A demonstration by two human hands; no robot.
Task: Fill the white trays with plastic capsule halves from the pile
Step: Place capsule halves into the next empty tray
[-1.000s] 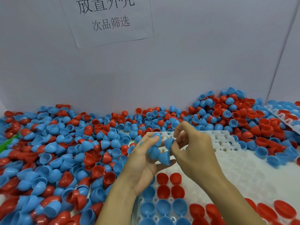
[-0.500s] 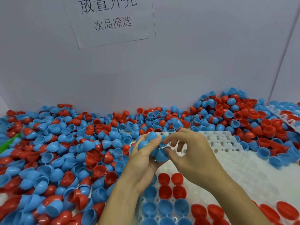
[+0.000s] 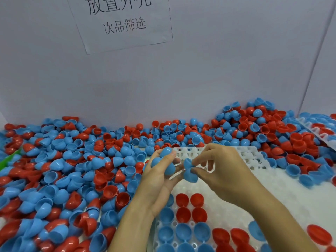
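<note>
A deep pile of red and blue capsule halves (image 3: 76, 171) covers the table to the left and along the back wall. Over the white tray (image 3: 283, 190), my left hand (image 3: 160, 179) grips a clutch of blue halves (image 3: 166, 163). My right hand (image 3: 218, 171) pinches one blue half (image 3: 190, 172) just to the right of that clutch. The tray's near rows hold blue halves (image 3: 183, 231) and red halves (image 3: 190, 206) seated open side up; its far rows show bare sockets.
A second filled tray (image 3: 320, 131) lies at the far right edge. Grey panels (image 3: 218, 70) wall in the back and right, with a paper sign (image 3: 123, 20) taped up. Loose halves (image 3: 309, 171) spill onto the white tray's right side. A green object (image 3: 9, 160) shows at the left.
My right hand has drawn a single blue half out of the bunch in my left hand and moved it slightly right. Both hands stay above the tray.
</note>
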